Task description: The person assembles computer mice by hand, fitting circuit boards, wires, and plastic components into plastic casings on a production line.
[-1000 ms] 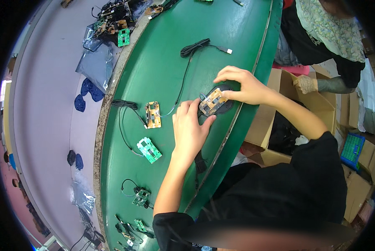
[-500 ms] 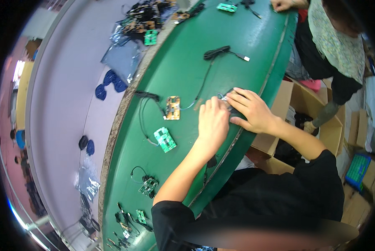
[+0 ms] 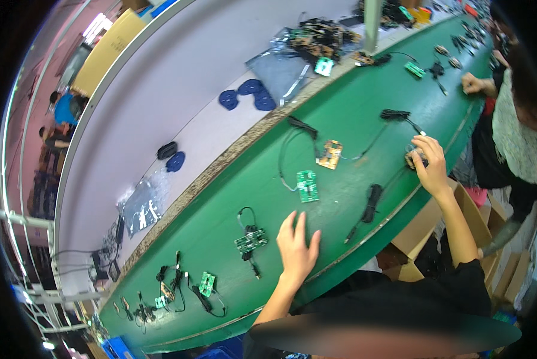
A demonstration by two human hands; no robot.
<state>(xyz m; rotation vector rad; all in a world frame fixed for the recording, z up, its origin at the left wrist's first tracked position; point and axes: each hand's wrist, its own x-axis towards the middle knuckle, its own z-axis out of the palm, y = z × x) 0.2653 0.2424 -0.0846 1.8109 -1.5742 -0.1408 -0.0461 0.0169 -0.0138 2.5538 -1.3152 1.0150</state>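
My right hand has its fingers curled over a small tan-and-dark circuit board near the front edge of the green work surface. The palm hides part of that board. Further left, my left hand holds nothing, its fingers apart. Just beyond its fingertips lies a green circuit board with a wire leading to a black cable. A yellow-tan board rests between the two hands, joined by a thin wire to a coiled black USB cable. A bundled black cable lies between my forearms.
Another green board with cables lies left of my left hand, and several boards and cables sit further left. On the pale shelf behind are dark blue plastic pieces and a heap of boards. Cardboard boxes and a co-worker are at right.
My hands were together over a small board; now the left has drawn away to the left and spread open, while the right stays at the board. The whole view has swung, shifting the scene.
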